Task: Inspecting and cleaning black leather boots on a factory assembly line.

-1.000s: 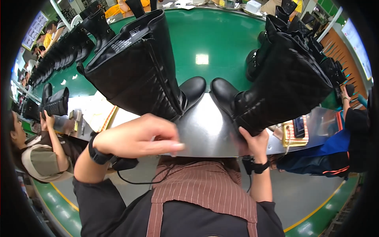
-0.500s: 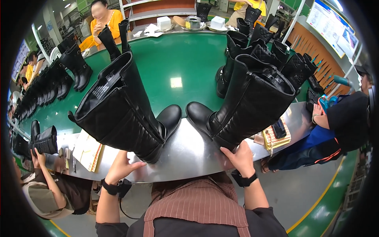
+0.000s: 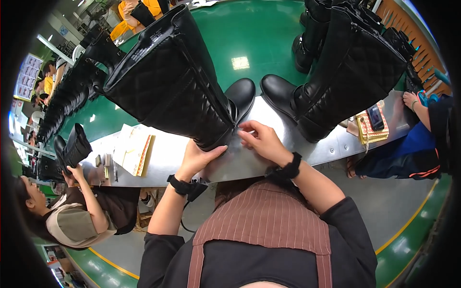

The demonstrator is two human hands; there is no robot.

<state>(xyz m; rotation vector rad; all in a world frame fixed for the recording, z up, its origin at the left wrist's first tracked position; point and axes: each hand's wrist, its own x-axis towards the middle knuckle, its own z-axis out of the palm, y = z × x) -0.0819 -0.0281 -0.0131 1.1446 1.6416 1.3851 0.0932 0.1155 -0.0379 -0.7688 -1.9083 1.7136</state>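
Two tall black quilted boots stand upright before me, toes pointing inward. My left hand (image 3: 198,157) is closed round the heel of the left boot (image 3: 177,72), its thumb lying along the back of the foot. My right hand (image 3: 263,140) is at that boot's ankle, by the lower end of the side zipper (image 3: 211,93). Its fingers are bent in a pinch there; whatever is between the fingertips is too small to make out. The right boot (image 3: 343,77) stands by itself, with no hand on it.
A metal edge (image 3: 331,149) borders the green tabletop (image 3: 245,33). Booklets (image 3: 137,151) lie at left, a phone (image 3: 376,118) on a booklet at right. More boots (image 3: 72,98) line the far left; others stand behind the right boot. Co-workers are on both sides, the left one holding a boot (image 3: 76,148).
My right hand has left the right boot's heel and come across to the left boot's ankle. My left hand remains at the left boot's heel. The whole view has shifted downward.
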